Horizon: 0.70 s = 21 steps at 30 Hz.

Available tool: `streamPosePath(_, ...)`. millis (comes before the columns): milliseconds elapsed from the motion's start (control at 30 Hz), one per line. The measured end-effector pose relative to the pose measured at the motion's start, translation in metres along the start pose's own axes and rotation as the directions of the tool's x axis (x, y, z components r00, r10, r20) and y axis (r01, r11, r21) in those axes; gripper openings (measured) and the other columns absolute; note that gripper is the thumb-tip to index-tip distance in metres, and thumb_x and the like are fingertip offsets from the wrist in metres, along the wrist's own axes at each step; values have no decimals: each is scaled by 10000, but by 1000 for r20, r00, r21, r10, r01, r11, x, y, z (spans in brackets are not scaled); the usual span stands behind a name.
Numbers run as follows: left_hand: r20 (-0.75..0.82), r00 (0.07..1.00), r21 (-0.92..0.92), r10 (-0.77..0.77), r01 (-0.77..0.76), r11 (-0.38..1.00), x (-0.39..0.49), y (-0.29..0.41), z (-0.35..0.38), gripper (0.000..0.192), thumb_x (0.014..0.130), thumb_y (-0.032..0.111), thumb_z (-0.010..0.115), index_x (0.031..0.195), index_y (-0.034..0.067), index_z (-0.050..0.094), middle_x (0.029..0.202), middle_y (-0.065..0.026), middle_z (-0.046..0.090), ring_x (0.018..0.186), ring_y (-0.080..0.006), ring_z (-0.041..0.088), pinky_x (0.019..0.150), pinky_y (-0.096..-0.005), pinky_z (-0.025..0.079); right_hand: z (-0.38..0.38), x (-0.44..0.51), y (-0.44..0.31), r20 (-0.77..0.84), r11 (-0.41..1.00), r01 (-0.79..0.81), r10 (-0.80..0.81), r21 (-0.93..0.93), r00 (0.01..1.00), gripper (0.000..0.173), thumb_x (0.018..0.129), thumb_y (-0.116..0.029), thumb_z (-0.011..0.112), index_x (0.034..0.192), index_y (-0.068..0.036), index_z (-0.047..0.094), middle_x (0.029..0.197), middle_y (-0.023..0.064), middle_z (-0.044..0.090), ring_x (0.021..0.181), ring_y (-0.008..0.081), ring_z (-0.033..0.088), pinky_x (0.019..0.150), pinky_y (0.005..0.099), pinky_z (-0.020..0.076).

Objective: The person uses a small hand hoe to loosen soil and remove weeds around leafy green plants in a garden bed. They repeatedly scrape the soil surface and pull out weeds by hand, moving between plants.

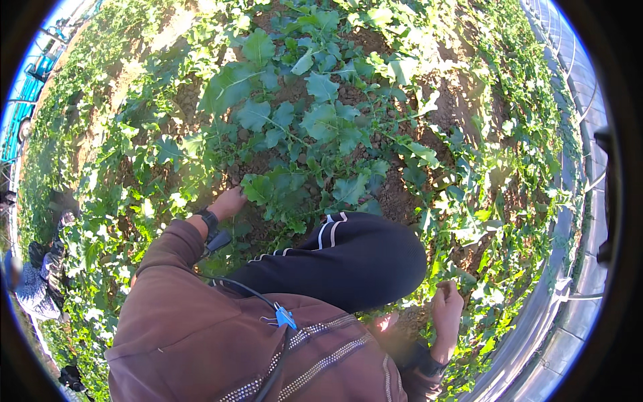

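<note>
My left hand (229,202) reaches down to the soil beside the lobed green leaves (258,188) of a low plant. Leaves and shade hide its fingertips, so whether it grips a stem is unclear. A black wristband (209,221) circles that wrist, and a dark device (219,242) sits just below it. Off to the right of my bent knee, my right hand (447,305) hangs near the foliage with its fingers curled. Nothing shows clearly in it. Larger bluish-green leaves (321,120) spread over brown soil in front of me.
Plastic sheeting (587,241) with hoops borders the right side. At the far left are a crouching person (42,281) and a blue vehicle (32,95). A blue clip (285,316) holds a cable against my brown top. My dark-trousered knee (392,256) rises between my hands.
</note>
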<state>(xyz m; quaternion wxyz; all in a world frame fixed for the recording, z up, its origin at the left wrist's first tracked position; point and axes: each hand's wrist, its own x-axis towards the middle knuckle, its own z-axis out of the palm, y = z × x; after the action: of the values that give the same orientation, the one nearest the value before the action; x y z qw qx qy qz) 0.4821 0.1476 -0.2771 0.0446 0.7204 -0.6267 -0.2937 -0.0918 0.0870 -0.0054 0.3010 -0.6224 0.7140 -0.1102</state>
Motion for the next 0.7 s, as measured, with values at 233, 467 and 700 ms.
streamPosePath(233, 245, 895, -41, -374, 395, 918, -125, 29, -47, 420, 859, 377, 478, 1058, 17, 559, 928, -202, 617, 787, -344, 609, 696, -412, 480, -4, -21, -11, -17, 999, 14, -13, 31, 1000, 91, 856, -43, 475, 893, -5, 549, 561, 34, 491, 492, 73, 438, 459, 250, 356)
streamPosePath(467, 219, 908, -138, -357, 391, 910, -140, 25, -50, 395, 835, 357, 514, 1094, 65, 580, 942, -203, 625, 845, -336, 610, 742, -411, 465, -4, -35, -15, -42, 998, 22, -19, 65, 999, 109, 843, -42, 469, 893, -5, 559, 557, 31, 470, 505, 73, 408, 472, 254, 346)
streamPosePath(700, -9, 941, -283, -337, 321, 904, -40, 82, -28, 447, 855, 397, 489, 938, -34, 573, 896, -257, 607, 862, -396, 585, 757, -462, 455, -7, -40, -7, -55, 996, 7, -2, 88, 998, 117, 835, -38, 471, 907, -2, 557, 630, 37, 518, 552, 74, 427, 512, 247, 370)
